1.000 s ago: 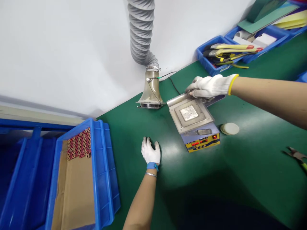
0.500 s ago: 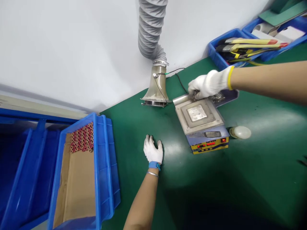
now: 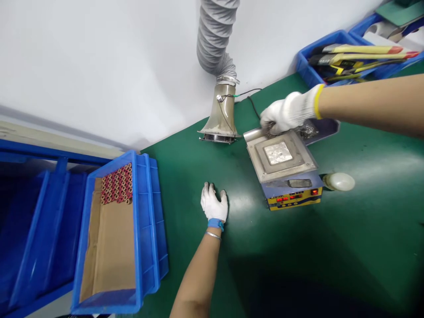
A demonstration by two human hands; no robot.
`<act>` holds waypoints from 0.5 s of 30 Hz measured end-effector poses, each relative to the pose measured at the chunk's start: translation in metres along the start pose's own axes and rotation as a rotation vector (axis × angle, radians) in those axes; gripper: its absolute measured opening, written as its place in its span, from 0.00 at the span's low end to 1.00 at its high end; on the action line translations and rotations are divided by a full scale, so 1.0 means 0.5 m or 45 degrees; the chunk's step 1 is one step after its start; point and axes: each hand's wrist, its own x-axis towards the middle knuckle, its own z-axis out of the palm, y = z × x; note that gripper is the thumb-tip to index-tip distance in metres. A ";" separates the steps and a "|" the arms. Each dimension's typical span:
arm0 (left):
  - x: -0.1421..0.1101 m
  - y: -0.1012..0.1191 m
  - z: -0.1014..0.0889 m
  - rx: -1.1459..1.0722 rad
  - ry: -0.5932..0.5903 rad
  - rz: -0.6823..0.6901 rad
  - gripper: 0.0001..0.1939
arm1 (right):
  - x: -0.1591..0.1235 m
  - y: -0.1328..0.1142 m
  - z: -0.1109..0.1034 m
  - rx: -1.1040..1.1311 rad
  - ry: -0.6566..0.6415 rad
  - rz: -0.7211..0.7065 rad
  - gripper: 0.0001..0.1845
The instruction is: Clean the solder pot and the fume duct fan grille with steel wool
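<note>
A solder pot [image 3: 284, 170] stands on the green table [image 3: 245, 256], in from its far edge, with a silvery square of solder [image 3: 278, 153] in the middle of its top plate. Its yellow front panel [image 3: 294, 201] shows 2 red readouts and a lit red switch.

The gloved right hand [image 3: 286, 115] is at the plate's far edge with fingers curled; I cannot tell whether they grip anything. Just beside it, a crumpled metallic mass [image 3: 308, 128] lies on the pot's side tray [image 3: 327, 129]. The gloved left hand [image 3: 214, 205] rests open, holding nothing, on the table between the pot and the blue crate [image 3: 136, 247] at the table's left edge.

In the crate, rows of small red-and-brass parts [image 3: 117, 183] lie on cardboard [image 3: 114, 247] near the far end. A fume hood [image 3: 223, 115] is by the table's far edge; farther right along that edge, a blue bin [image 3: 304, 66] holds yellow-handled tools [image 3: 357, 53].
</note>
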 end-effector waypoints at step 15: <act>0.000 0.002 0.000 0.001 -0.023 -0.015 0.28 | 0.017 -0.044 -0.007 0.039 -0.010 -0.117 0.20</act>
